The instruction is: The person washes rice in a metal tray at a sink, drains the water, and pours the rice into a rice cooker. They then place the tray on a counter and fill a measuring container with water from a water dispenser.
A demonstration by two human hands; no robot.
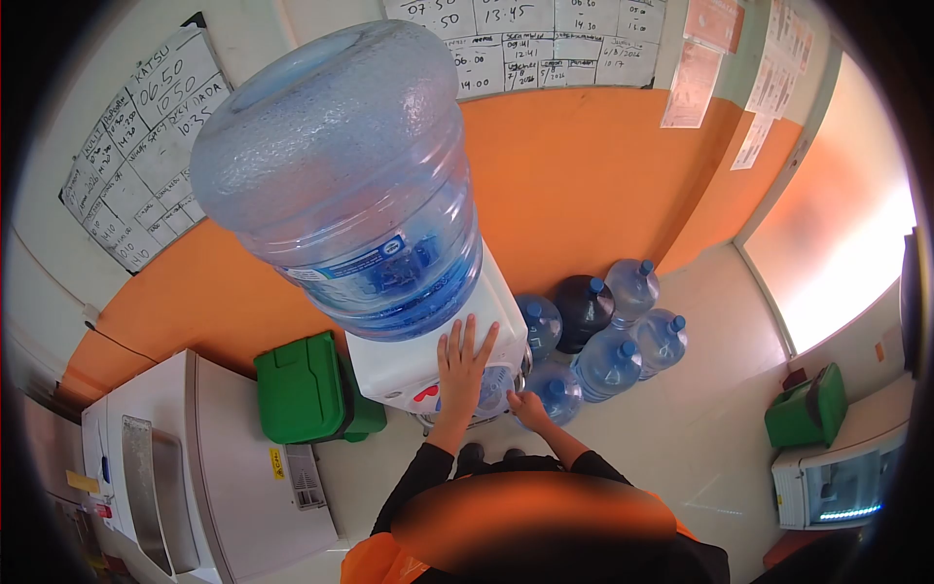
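Note:
A large clear blue water jug (360, 185) stands upside down, slightly tilted in my view, on the white water dispenser (496, 302). My left hand (462, 375) lies with fingers spread on the dispenser's top front edge, just below the jug. By the dispenser's front right corner, my right hand (528, 411) is closed with its fingers curled; what it grips, if anything, I cannot make out. Between my hands shows a round, clear bluish thing (496, 383), partly covered by my left hand. A red mark (426, 393) is on the dispenser's front.
Several capped water jugs (610, 362) stand on the floor right of the dispenser, one dark (585, 310). Left are a green bin (297, 389) and a white chest freezer (258, 487) with a metal tray (151, 487). Another green bin (808, 409) stands right, near a bright door (827, 214).

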